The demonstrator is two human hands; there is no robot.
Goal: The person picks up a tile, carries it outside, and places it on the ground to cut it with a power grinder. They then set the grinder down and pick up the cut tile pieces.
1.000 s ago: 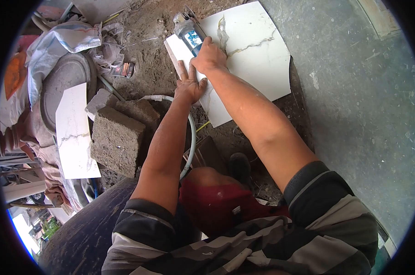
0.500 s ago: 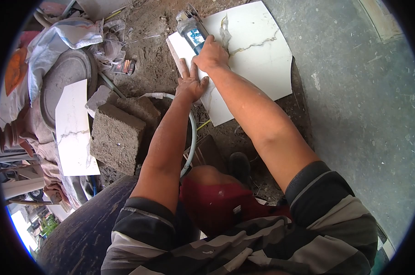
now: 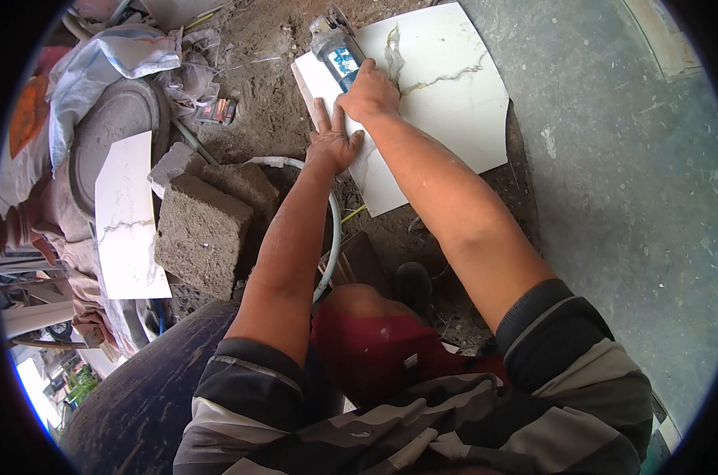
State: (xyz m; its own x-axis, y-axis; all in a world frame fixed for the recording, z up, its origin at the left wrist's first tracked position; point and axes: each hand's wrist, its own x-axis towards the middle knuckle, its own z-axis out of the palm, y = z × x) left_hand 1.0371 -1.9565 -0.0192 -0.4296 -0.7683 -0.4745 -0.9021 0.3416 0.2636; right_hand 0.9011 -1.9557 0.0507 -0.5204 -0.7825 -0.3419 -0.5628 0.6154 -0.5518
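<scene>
A blue and grey angle grinder [image 3: 341,61] lies over a white marble-look tile [image 3: 442,95] with grey-gold veins. My right hand [image 3: 370,93] is wrapped round the grinder's body, its disc edge showing at the far end. My left hand [image 3: 334,146] rests flat on the tile's near left part with the fingers spread, just left of my right hand. Along that left side runs the tile's straight edge. Whether the disc touches the tile cannot be made out.
Rough grey blocks [image 3: 200,233] and another cut tile piece [image 3: 127,222] stand to the left. A pale hose [image 3: 335,229] curves past my left forearm. Smooth concrete floor [image 3: 612,158] lies right; a dark rounded drum-like surface [image 3: 149,380] is at lower left.
The grinder and both hands stay nearly in place over the tile. The whole view has shifted very slightly.
</scene>
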